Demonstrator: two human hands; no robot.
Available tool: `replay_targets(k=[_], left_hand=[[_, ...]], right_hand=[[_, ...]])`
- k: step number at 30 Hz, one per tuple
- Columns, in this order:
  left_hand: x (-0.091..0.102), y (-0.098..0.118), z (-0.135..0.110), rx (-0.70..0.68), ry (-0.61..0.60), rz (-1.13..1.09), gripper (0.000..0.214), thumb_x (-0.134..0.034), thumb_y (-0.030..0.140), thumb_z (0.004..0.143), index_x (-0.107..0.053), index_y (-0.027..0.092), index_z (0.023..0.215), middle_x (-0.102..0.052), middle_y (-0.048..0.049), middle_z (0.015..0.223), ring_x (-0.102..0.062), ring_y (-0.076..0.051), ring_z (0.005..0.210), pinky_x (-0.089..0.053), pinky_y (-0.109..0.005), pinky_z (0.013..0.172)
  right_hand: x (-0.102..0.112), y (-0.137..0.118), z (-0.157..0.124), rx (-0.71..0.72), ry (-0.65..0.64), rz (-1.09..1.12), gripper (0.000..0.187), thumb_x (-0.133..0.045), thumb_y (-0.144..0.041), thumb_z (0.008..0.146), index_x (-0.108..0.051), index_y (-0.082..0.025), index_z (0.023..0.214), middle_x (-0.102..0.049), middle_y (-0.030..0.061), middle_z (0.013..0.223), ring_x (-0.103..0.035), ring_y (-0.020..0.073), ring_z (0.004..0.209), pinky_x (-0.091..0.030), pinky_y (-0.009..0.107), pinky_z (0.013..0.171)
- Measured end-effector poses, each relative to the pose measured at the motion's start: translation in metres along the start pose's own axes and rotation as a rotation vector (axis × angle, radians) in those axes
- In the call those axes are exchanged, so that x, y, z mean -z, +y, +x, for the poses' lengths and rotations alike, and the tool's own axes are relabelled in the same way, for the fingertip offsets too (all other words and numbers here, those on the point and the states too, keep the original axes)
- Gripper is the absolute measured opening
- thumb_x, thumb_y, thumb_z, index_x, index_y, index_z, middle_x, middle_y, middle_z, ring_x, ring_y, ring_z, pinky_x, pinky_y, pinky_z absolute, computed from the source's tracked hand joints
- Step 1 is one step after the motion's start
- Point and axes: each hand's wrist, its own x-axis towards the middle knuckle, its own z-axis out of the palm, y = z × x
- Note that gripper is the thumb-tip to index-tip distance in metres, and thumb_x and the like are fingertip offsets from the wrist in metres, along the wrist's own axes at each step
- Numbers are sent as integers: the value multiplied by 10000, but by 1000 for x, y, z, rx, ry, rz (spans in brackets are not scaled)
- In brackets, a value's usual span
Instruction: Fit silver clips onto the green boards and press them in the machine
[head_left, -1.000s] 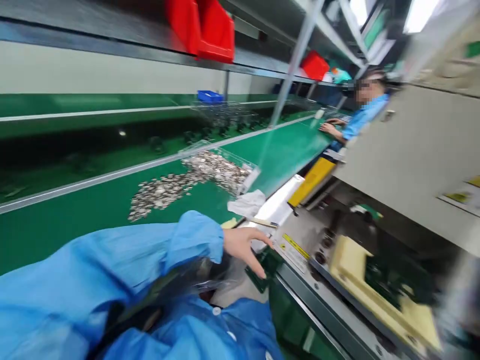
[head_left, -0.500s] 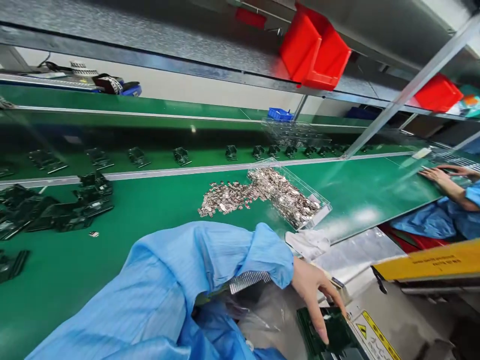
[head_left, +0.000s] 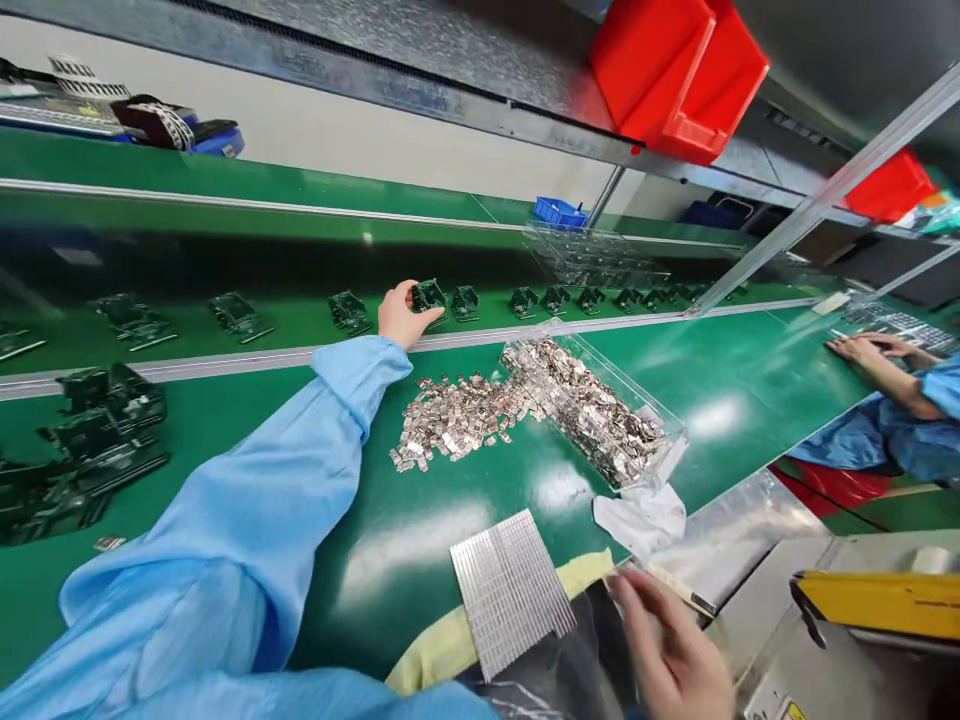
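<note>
My left hand (head_left: 403, 312) reaches out in a blue sleeve to the far conveyor belt (head_left: 225, 345). Its fingers are closed on a small dark green part (head_left: 430, 294) in a row of such parts (head_left: 555, 299). At the bottom edge, my right hand (head_left: 670, 652) lies with fingers stretched over a clear plastic bag (head_left: 559, 670) and holds nothing. A ribbed silver sheet (head_left: 511, 590) lies just left of that hand. Between my hands, loose silver metal pieces (head_left: 457, 422) spill from a clear tray (head_left: 600, 410).
A heap of dark parts (head_left: 82, 450) sits at the left on the green table. A white cloth (head_left: 641, 515) lies by the tray. Red bins (head_left: 675, 70) hang overhead. A co-worker's hands (head_left: 874, 350) rest at the right. A yellow bar (head_left: 877, 590) lies at the near right.
My left arm has swung out from near my body to the far belt and closed on a dark part. My right hand has come into view, and the view has shifted left.
</note>
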Motion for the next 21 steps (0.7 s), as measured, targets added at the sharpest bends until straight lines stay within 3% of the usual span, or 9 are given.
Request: replay_targets(k=[4, 7, 9, 13, 16, 21], left_hand=[[-26, -28, 30, 76, -20, 7, 698, -776, 283, 686, -497, 111, 1303, -578, -179, 1256, -566, -299, 1157, -431, -394, 1006], [-34, -37, 24, 55, -29, -2, 776, -772, 286, 694, -420, 114, 1364, -560, -184, 1288, -564, -288, 1172, -452, -365, 988], [-27, -44, 11, -1, 1, -4, 738, -736, 296, 735, -397, 158, 1376, -512, -154, 1342, -549, -253, 1196, -464, -326, 980], [11, -66, -12, -71, 206, 45, 554, -625, 300, 820, -408, 183, 1316, -442, -124, 1352, -494, -212, 1242, -421, -303, 1033], [39, -84, -13, -31, 360, 152, 704, -701, 317, 745, -359, 146, 1337, -423, -161, 1356, -436, -262, 1294, -356, -358, 1096], [50, -101, 12, 160, 172, 259, 1119, -837, 340, 577, -167, 174, 1457, -334, -217, 1484, -290, -381, 1396, -298, -529, 1105]], right_hand=[[-61, -7, 70, 88, -270, -50, 286, -504, -408, 909, -685, -186, 922, -725, 72, 850, -690, 223, 738, -578, 337, 686], [-104, -11, 117, 147, -369, -266, 237, -514, -314, 890, -669, -174, 1003, -698, 72, 856, -664, 197, 721, -552, 323, 692], [-120, -11, 138, 152, -417, -354, 204, -577, -286, 853, -664, -184, 1006, -672, 61, 861, -644, 189, 706, -529, 313, 678], [-127, -10, 158, 178, -530, -461, 70, -588, -246, 863, -644, -204, 873, -643, 46, 862, -639, 185, 746, -485, 280, 675], [-128, -16, 162, 214, -608, -561, 101, -521, -181, 894, -613, -174, 855, -637, 84, 896, -643, 202, 785, -465, 286, 707], [-133, -27, 165, 235, -662, -706, 92, -513, -57, 815, -578, -122, 813, -637, 162, 881, -651, 253, 705, -449, 322, 635]])
